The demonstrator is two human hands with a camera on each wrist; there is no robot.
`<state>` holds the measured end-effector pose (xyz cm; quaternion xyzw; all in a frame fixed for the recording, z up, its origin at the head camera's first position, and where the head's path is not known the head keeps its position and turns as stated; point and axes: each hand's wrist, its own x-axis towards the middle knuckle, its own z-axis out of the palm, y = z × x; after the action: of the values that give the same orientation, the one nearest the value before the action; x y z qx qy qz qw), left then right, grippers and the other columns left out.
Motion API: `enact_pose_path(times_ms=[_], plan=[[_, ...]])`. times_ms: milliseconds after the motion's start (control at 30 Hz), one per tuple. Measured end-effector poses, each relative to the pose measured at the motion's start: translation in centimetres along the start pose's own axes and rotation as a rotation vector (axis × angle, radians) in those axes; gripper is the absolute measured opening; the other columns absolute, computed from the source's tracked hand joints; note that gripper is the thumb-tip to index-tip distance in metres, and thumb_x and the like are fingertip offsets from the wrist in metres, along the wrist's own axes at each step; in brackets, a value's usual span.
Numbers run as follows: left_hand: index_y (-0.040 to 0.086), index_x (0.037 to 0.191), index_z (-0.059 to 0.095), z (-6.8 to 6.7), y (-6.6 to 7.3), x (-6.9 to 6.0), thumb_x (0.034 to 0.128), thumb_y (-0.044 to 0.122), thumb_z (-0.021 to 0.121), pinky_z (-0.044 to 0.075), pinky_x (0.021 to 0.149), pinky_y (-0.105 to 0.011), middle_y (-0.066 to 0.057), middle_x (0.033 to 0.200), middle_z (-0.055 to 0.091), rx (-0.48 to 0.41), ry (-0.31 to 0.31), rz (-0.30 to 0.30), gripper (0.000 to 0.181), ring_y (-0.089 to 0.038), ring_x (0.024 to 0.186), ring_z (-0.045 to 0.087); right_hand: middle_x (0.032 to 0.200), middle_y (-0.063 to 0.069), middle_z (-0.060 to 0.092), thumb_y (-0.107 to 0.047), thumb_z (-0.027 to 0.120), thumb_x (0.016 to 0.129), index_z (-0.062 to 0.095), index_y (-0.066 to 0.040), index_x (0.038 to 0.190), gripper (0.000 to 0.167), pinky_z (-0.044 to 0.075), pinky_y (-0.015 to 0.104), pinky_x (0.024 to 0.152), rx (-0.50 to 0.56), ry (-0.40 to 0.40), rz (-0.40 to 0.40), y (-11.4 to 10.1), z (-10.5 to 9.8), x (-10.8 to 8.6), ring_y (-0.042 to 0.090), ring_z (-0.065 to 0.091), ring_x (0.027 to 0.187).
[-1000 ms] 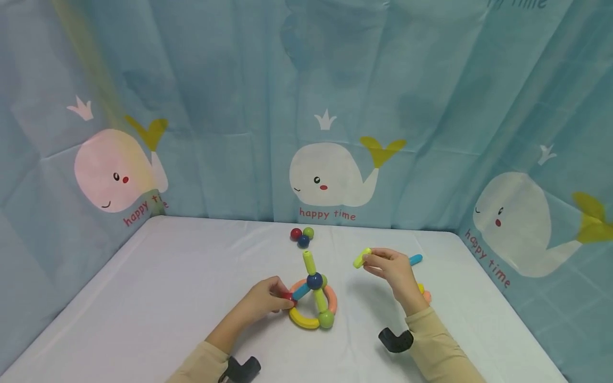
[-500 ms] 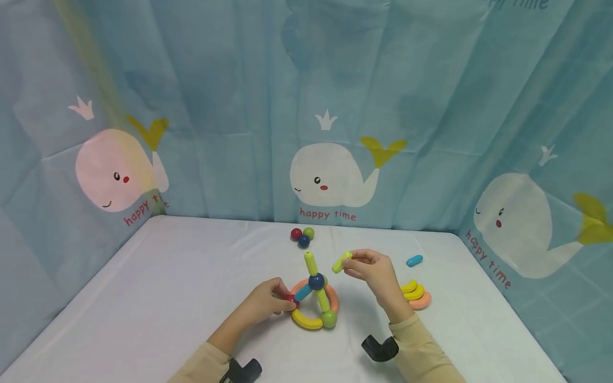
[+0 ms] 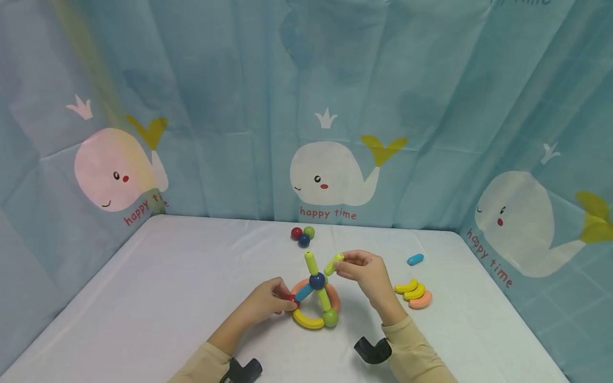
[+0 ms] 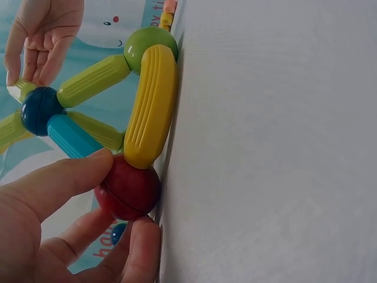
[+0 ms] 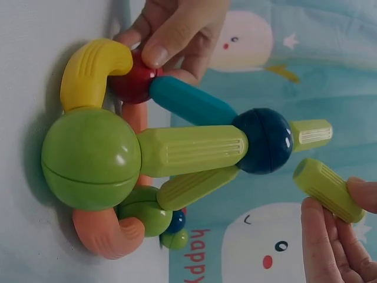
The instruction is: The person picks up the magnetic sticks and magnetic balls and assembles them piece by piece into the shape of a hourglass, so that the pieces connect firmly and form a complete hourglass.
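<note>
A magnetic ball-and-stick structure stands on the table, with a base ring of yellow (image 4: 152, 106) and coral (image 5: 97, 236) curved sticks joined by balls. My left hand (image 3: 265, 299) pinches its red ball (image 4: 126, 188) between thumb and fingers. Sloping sticks, one blue (image 5: 191, 100) and two yellow-green, rise to a dark blue ball (image 3: 317, 281) at the top. From that ball a short yellow-green stick (image 3: 311, 263) points up. My right hand (image 3: 366, 274) pinches another yellow-green stick (image 5: 327, 186), its free end close to the dark blue ball with a small gap in the right wrist view.
Behind the structure sit a red ball (image 3: 296, 233), a green ball (image 3: 308, 232) and a blue ball (image 3: 304, 241). On the right lie a blue stick (image 3: 415, 259), two yellow curved sticks (image 3: 414, 292) and a coral curved piece (image 3: 421, 300). A whale-print curtain (image 3: 230, 133) borders the table.
My right hand has carried the yellow-green stick leftward to the top ball, uncovering the pieces on the right. The structure has shifted slightly right; my left hand keeps its grip on the red ball.
</note>
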<state>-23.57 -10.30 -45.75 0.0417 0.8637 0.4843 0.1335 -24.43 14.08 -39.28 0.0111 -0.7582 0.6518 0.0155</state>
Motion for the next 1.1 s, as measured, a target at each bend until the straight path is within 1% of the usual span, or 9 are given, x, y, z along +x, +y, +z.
enact_pose_path(times_ms=[467,767,1100], plan=[[0.01,0.093,0.06,-0.06,0.0,-0.19,0.0805,0.022,0.082,0.052,0.068,-0.028,-0.006,0.098,0.067,-0.004,-0.003,0.009,0.028,-0.018,0.078,0.058,0.095,0.011,0.073,-0.011,0.078,0.084,0.071,0.002,0.104,0.024,0.061,0.03,0.08,-0.002,-0.008,-0.039,0.02,0.82,-0.39,0.019,0.073,0.084],[0.009,0.094,0.059,-0.1,0.03,-0.26,0.0802,0.021,0.082,0.051,0.068,-0.028,-0.006,0.096,0.067,-0.011,-0.004,0.017,0.029,-0.018,0.077,0.058,0.096,0.011,0.075,-0.014,0.079,0.083,0.072,0.0,0.103,0.025,0.061,0.03,0.081,-0.022,0.014,-0.042,0.16,1.02,-0.52,0.019,0.073,0.084],[0.01,0.092,0.059,0.2,-0.28,0.08,0.0807,0.022,0.081,0.053,0.069,-0.029,-0.004,0.095,0.067,-0.004,0.004,0.02,0.028,-0.018,0.078,0.057,0.098,0.011,0.075,-0.014,0.079,0.083,0.072,-0.001,0.105,0.027,0.061,0.029,0.081,-0.027,0.009,-0.047,0.12,1.06,-0.54,0.018,0.073,0.085]])
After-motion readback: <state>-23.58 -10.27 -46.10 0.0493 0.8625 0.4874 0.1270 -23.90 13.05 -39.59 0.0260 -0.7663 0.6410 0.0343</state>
